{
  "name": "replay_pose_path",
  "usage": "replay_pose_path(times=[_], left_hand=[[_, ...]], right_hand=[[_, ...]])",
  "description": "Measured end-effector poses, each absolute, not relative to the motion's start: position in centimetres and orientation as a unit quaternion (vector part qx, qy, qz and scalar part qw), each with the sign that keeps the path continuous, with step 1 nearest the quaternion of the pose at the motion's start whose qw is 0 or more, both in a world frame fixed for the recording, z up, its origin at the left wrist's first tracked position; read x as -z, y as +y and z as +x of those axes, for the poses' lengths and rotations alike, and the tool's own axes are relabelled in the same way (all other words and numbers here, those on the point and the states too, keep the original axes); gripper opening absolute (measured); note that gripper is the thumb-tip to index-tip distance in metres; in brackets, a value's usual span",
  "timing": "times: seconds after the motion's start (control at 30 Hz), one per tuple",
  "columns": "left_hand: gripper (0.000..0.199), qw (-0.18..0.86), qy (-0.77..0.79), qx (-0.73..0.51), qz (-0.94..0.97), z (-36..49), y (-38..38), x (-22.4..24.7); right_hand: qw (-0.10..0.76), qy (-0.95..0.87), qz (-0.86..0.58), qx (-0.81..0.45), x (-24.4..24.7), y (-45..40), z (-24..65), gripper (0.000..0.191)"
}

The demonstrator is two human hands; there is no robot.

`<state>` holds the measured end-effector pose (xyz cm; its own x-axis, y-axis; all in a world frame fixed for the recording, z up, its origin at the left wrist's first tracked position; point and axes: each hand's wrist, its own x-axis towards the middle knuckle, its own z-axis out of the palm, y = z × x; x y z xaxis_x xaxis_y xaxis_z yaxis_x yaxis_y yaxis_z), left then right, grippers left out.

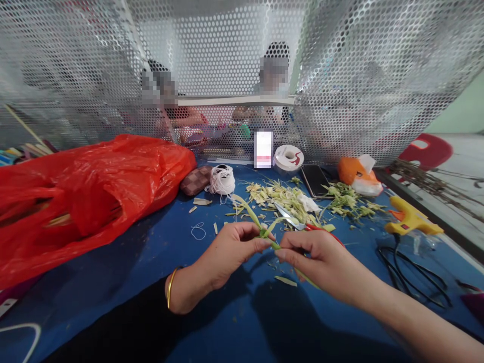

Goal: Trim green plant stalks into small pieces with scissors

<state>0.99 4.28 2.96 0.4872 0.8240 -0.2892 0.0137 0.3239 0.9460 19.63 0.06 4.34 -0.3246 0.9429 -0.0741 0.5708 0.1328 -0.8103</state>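
From here I can see the green leaf strip [251,212] folded into a small knot above the middle of the blue desk [151,252]. The left hand [230,249] has thumb and fingers closed on it just beside the knot; the right hand [321,254] pinches the strip close by, fingers curled in. Beyond them, scissors [291,219] lie open-bladed against leaf scraps [272,194]. Toward the far edge sit a string ball [222,180], a spool [289,157] and a dark phone [316,181], with a tissue pack [357,174] at the far right corner. A yellow glue gun [412,219] lies by the right edge, and a red bag [132,176] covers much of the left side.
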Motion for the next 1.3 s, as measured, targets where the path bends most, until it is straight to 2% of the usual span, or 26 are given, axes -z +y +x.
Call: replay_pose_path(times=[0.33,0.5,0.6,0.73,0.8,0.93,1.1,1.3], left_hand=[[0.028,0.697,0.44,-0.32,0.467,1.4,4.2,-2.4],[0.031,0.698,0.451,-0.31,0.462,1.2,4.4,-2.6],[0.03,0.704,0.444,-0.289,0.473,0.9,4.5,-2.7],[0.026,0.732,0.411,-0.217,0.497,0.7,4.4,-2.6],[0.027,0.75,0.386,-0.197,0.5,0.8,4.3,-2.5],[0.035,0.764,0.383,-0.19,0.483,1.1,3.9,-2.4],[0.019,0.758,0.418,-0.154,0.476,1.3,3.6,-2.4],[0.019,0.767,0.394,-0.113,0.493,1.2,3.5,-2.4]], right_hand=[[0.237,-0.741,-0.512,-0.365,-4.5,-0.1,19.6,0.03],[0.239,-0.713,-0.516,-0.409,-4.1,0.1,19.5,0.032],[0.284,-0.669,-0.523,-0.446,-3.3,0.8,19.3,0.03],[0.423,-0.556,-0.518,-0.494,-2.3,1.6,18.9,0.034],[0.465,-0.5,-0.507,-0.526,-2.1,1.6,18.6,0.033],[0.477,-0.471,-0.481,-0.565,-1.8,1.2,18.0,0.029],[0.501,-0.461,-0.475,-0.558,-1.4,0.9,17.7,0.03],[0.529,-0.447,-0.47,-0.546,-1.1,0.5,17.3,0.029]])
